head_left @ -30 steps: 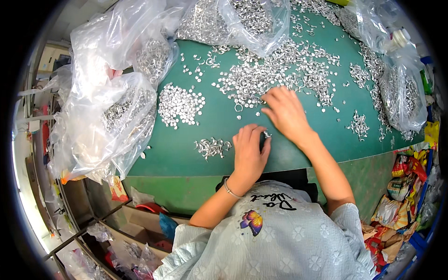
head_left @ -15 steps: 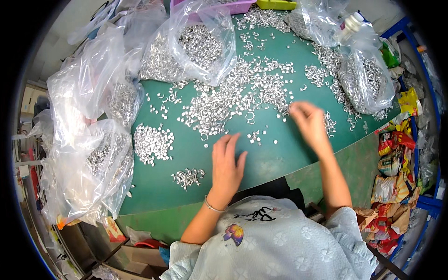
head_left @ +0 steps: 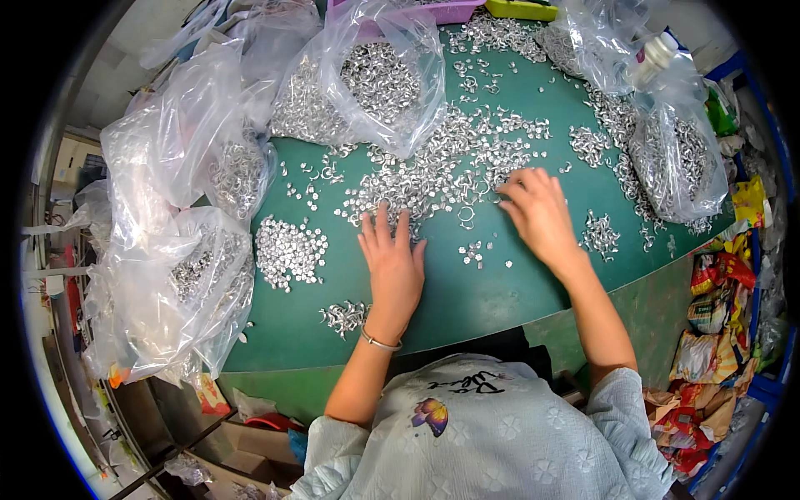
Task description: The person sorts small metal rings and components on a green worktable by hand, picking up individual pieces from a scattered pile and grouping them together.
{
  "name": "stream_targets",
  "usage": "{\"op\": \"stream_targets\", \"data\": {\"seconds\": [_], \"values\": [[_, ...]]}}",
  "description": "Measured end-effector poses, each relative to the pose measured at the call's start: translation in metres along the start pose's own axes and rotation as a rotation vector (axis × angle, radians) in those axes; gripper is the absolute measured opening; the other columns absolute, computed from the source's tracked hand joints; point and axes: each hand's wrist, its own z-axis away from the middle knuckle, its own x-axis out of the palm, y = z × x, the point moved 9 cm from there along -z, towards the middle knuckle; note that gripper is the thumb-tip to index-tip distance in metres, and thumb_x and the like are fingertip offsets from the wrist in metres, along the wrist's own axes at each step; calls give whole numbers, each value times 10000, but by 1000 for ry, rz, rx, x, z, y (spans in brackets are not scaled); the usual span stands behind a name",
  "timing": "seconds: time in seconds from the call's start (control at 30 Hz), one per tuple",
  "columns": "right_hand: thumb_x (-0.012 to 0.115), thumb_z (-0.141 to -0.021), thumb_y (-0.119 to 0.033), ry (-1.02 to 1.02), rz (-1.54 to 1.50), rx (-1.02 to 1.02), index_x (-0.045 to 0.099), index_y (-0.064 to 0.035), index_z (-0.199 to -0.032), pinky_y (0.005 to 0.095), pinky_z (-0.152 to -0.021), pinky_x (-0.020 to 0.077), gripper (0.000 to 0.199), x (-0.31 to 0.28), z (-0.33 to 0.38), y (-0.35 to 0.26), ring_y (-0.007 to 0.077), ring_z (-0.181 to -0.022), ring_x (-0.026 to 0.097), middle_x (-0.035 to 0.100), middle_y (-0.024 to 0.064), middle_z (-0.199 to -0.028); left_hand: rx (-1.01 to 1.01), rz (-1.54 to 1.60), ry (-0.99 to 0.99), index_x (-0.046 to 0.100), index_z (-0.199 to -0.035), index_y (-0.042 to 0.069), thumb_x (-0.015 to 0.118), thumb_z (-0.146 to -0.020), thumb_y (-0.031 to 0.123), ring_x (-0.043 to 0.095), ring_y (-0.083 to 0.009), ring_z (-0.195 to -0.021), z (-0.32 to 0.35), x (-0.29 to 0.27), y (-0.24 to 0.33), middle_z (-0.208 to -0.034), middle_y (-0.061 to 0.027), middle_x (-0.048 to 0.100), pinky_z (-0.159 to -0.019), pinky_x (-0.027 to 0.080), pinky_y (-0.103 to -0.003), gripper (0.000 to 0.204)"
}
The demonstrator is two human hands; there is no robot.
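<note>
Brown compartment: open-topped brown compartment [head_left: 250,458], low L, below green counter [head_left: 467,296].
Wrist pile: small pile of curved silver metal pcs [head_left: 343,317], loose, just L of L wrist.
L hand: left hand [head_left: 393,271], silver bracelet [head_left: 380,342] on wrist; fingers spread, tips at near edge of big loose heap of small silver metal pcs [head_left: 433,171]; contact unclear.
Front L bag: crumpled clear plastic bag [head_left: 150,308], silver pcs showing thru its R side.
Flower pile: small rounded silver-white pcs [head_left: 289,252], loose beside front L bag.
R hand: right hand [head_left: 540,218]; fingers bent, at heap's R edge; can't tell if pinching a pc.
Heap: mid-counter, rings mixed in, reaching up to mid bag.
R bag: clear plastic bag [head_left: 671,87], lower part full of silver pcs.
Rear L bag: tall clear plastic bag [head_left: 196,125], silver pcs low on R.
Mid bag: wide-mouthed clear plastic bag [head_left: 429,100], lots of silver pcs.
Bottle: white plastic bottle [head_left: 658,54], far R; contents hidden.
Trays: purple plastic tray [head_left: 457,12] & yellow-green plastic tray [head_left: 525,10], far edge, cut off by frame.
</note>
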Motion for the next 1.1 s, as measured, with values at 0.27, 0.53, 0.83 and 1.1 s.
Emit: {"op": "stream_targets", "data": {"seconds": [0.27,0.53,0.83,1.1], "values": [[728,-757,-101,204,-48,149,637,-50,-919,388,-800,412,192,-22,28,31,293,-929,546,596,95,-977,67,135,-117,484,-1301,0,574,-827,-78,225,-523,-1358,11,6,23,-1456,-205,338,-1083,316,-533,489],[701,-770,-40,213,-34,88,673,-39,-821,371,-734,421,58,-18,27,29,268,-841,560,611,73,-870,94,307,-166,493,-1291,6,498,-830,-130,276,-451,-1372,13,10,35,-1446,-207,353,-1113,300,-480,481],[685,-817,-98,261,239,312,684,9,-932,401,-795,478,157,-55,0,164,322,-890,605,653,144,-946,-102,18,111,395,-1374,-6,523,-902,12,261,-488,-1359,-21,-13,-21,-1450,-269,313,-1095,236,-602,489],[724,-799,-217,-105,-195,-116,564,-105,-1279,489,-1065,326,518,26,-10,-41,367,-1307,388,456,150,-1380,-27,81,54,440,-1331,-44,508,-873,-27,242,-494,-1365,-29,6,-24,-1452,-255,325,-1103,228,-594,463]]}}
